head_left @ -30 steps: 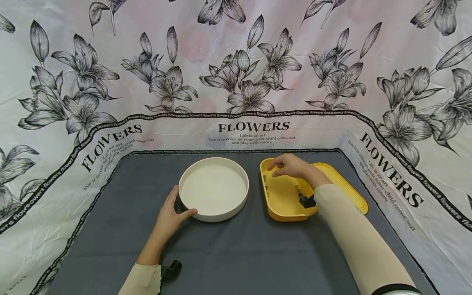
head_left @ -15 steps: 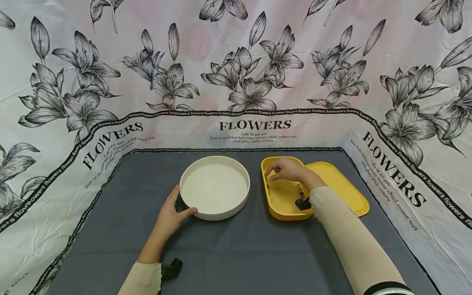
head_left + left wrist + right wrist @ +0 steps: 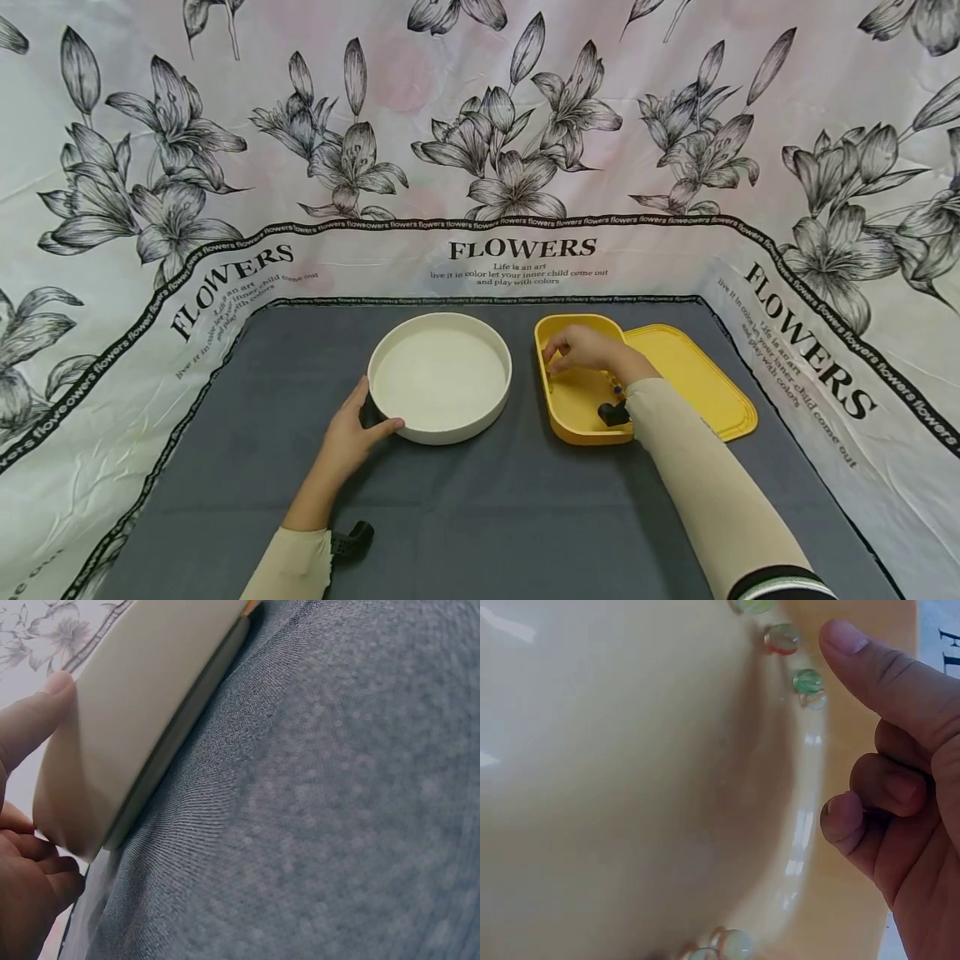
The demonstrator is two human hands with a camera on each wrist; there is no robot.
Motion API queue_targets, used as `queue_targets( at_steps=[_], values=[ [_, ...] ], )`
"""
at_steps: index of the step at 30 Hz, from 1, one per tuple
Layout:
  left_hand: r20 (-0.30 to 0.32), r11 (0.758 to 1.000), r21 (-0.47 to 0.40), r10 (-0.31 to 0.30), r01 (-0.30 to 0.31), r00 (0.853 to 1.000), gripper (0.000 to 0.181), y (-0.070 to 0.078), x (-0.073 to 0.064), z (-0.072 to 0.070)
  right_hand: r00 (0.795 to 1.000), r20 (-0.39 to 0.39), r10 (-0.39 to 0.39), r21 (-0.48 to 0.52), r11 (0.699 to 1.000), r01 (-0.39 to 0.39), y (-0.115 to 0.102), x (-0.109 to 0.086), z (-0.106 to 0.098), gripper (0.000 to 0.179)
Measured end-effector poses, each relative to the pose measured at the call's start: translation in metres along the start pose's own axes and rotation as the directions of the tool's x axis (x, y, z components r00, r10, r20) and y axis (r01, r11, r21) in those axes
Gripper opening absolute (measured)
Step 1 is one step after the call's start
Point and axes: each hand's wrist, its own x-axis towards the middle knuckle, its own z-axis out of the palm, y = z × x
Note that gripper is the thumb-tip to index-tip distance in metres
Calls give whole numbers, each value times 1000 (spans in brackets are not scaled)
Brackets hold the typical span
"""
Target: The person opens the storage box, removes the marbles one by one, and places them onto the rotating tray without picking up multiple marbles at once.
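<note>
My left hand (image 3: 348,437) grips the left side of a round white dish (image 3: 442,379), thumb at the rim. In the left wrist view the thumb (image 3: 56,686) presses the outer wall, fingertips at the lower edge. On the right, my right hand (image 3: 588,348) reaches into a yellow box (image 3: 577,408), fingers bent down near its left wall. Glass marbles lie there: in the right wrist view, a green marble (image 3: 807,680) and a reddish marble (image 3: 782,637) sit just beside the thumb (image 3: 847,641). Nothing shows in that hand; its index finger is hidden.
A yellow lid (image 3: 697,375) lies right of the box, partly behind the right forearm. More marbles, such as a pale marble (image 3: 735,945), rest in the box. A grey cloth (image 3: 480,517) covers the table, with a flower-printed cloth (image 3: 525,167) around its edges.
My right hand has lowered deeper into the yellow box, its fingers now bent down by the left wall. The left hand stays on the dish. The head view has shifted slightly.
</note>
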Motion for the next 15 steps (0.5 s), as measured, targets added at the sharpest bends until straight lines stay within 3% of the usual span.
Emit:
queue_targets(
  at_steps=[5,15],
  values=[
    [1,1000,-1,3,-3,1000,118,2,1,0,999,38,12,25,1000,-13,4,0,2,9],
    [0,999,-39,25,-25,1000,118,-1,0,0,997,41,-65,10,998,64,12,4,11,6]
  ],
)
